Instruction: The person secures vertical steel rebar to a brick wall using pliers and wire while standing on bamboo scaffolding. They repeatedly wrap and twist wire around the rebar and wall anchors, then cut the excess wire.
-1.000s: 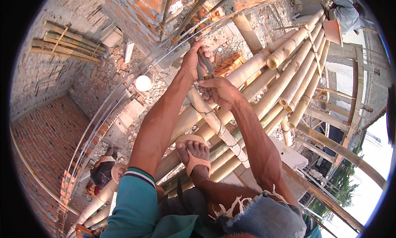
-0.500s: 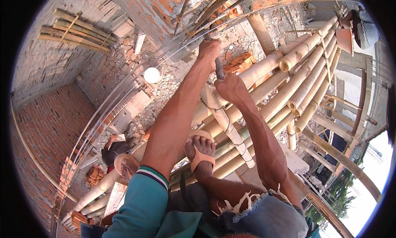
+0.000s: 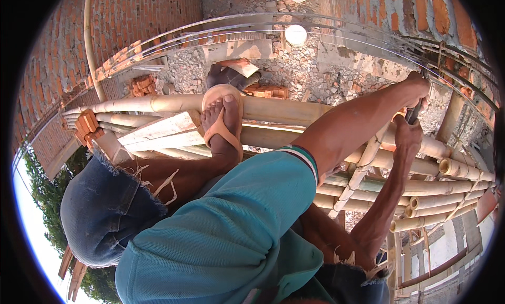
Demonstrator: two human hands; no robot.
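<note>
**Left hand (image 3: 416, 88) and right hand (image 3: 408, 133) closed on a dark strip (image 3: 413, 113)**

Head view: Toward 2 o'clock, the left hand is curled around the strip; near 3 o'clock, the right hand grips it just below. The left arm (image 3: 347, 130) reaches out almost straight from its teal sleeve (image 3: 226, 225); the right forearm (image 3: 386, 198) rises from 5 o'clock. The strip shows between both fists, its kind too small to tell, near the upper end of a tied crosspiece (image 3: 363, 170) over bamboo poles (image 3: 289, 110).
</note>
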